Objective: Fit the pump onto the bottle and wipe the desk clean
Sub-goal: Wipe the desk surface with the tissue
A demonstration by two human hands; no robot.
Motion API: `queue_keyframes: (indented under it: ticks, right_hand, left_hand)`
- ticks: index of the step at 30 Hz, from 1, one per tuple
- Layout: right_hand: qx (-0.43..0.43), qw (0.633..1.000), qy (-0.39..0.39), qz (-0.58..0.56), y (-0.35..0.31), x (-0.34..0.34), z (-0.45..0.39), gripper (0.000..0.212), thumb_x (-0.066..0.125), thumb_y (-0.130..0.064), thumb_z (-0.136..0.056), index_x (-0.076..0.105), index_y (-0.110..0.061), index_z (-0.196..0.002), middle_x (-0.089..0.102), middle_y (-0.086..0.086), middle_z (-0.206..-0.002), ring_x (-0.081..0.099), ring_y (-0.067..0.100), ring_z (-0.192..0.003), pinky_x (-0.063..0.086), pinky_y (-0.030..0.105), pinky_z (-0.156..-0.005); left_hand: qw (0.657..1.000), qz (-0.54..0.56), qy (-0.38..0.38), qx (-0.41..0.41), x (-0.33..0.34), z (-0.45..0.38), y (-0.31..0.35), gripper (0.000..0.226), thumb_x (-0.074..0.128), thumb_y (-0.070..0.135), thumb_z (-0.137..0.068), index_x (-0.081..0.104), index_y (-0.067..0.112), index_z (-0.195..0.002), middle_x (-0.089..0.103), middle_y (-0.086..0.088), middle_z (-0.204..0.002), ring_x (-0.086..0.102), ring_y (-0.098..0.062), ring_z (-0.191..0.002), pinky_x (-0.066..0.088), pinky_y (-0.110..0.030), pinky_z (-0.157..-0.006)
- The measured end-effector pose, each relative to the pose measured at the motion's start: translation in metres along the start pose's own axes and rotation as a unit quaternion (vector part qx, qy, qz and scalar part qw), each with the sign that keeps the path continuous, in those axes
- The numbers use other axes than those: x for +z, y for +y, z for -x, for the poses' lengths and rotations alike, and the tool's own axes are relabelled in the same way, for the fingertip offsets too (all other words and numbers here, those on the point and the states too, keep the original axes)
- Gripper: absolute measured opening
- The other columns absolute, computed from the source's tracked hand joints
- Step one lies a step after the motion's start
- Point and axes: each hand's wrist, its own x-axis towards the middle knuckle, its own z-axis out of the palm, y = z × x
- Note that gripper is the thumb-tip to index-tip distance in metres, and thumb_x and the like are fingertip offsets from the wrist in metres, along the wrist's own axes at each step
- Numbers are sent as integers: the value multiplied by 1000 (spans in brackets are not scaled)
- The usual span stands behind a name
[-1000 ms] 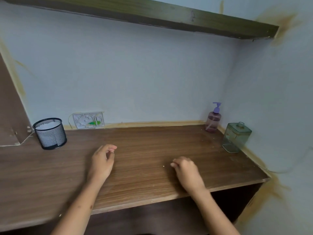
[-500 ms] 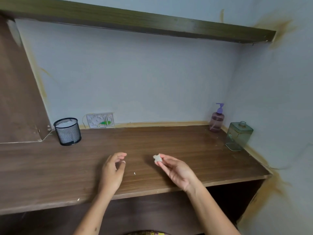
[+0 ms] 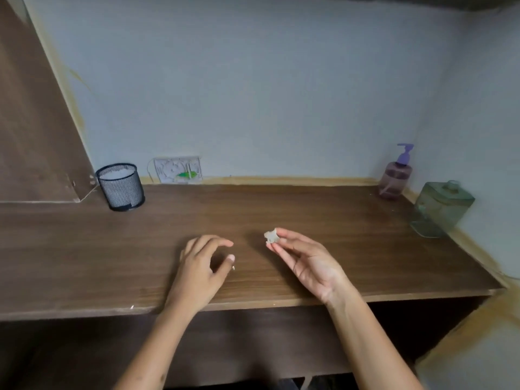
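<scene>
A pinkish clear bottle (image 3: 394, 180) with a purple pump (image 3: 404, 154) on top stands upright in the desk's far right corner. My right hand (image 3: 305, 260) is turned palm up over the middle of the wooden desk (image 3: 323, 220) and pinches a small crumpled whitish scrap (image 3: 271, 236) between thumb and fingertips. My left hand (image 3: 201, 266) hovers palm down just left of it, fingers curled and apart, holding nothing. A tiny white crumb (image 3: 233, 267) lies on the desk beside my left thumb.
A black mesh cup (image 3: 121, 187) stands at the back left, with a wall socket plate (image 3: 177, 169) behind it. A green-tinted clear lidded box (image 3: 440, 208) sits along the right wall. A slanted wooden panel (image 3: 33, 130) closes the left side.
My right hand lifted off the desk and turned palm up with the whitish scrap pinched in it. The left hand stayed near the desk middle. The view shifted left and down.
</scene>
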Motion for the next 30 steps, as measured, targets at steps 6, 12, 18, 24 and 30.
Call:
queue_keyframes:
  ticks: [6, 12, 18, 24, 30]
  right_hand:
    - [65, 998, 0, -12, -4, 6, -18, 30, 58, 12, -78, 64, 11, -107, 66, 30, -112, 67, 36, -104, 55, 30, -89]
    - [138, 987, 60, -47, -13, 20, -17, 28, 60, 13, -76, 66, 10, -103, 63, 32, -115, 66, 36, -104, 58, 29, -82]
    - [181, 976, 111, -52, -34, 77, 13, 24, 64, 13, -72, 69, 7, -95, 67, 30, -108, 71, 34, -92, 60, 30, -77]
    - [279, 956, 95, -3, -43, 171, 63, 23, 57, 7, -87, 62, 6, -109, 65, 25, -101, 68, 38, -96, 60, 40, -79]
    - [344, 927, 104, 102, -12, 268, 114, 16, 50, 15, -88, 62, 6, -81, 60, 23, -84, 61, 32, -77, 61, 31, -63]
  left_hand:
    - [998, -7, -42, -48, 0, 2, -3, 25, 61, 64, -67, 72, 41, -71, 55, 26, -109, 34, -8, -114, 25, -26, -100]
    - [991, -79, -66, -84, -3, 3, 9, 31, 44, 53, -89, 65, 30, -82, 58, 14, -105, 39, -15, -108, 34, -38, -91]
    - [982, -92, -102, -132, -70, 0, 44, 38, 31, 47, -99, 52, 22, -79, 55, 8, -83, 50, -16, -80, 42, -33, -72]
    - [930, 37, -93, -355, -181, 24, 91, 8, 58, 21, -93, 54, 26, -90, 60, 12, -76, 62, -11, -70, 45, -27, -64]
    - [878, 25, -42, -475, -304, 46, 111, 16, 57, -1, -90, 69, 8, -95, 71, -6, -94, 65, -25, -88, 44, -30, -82]
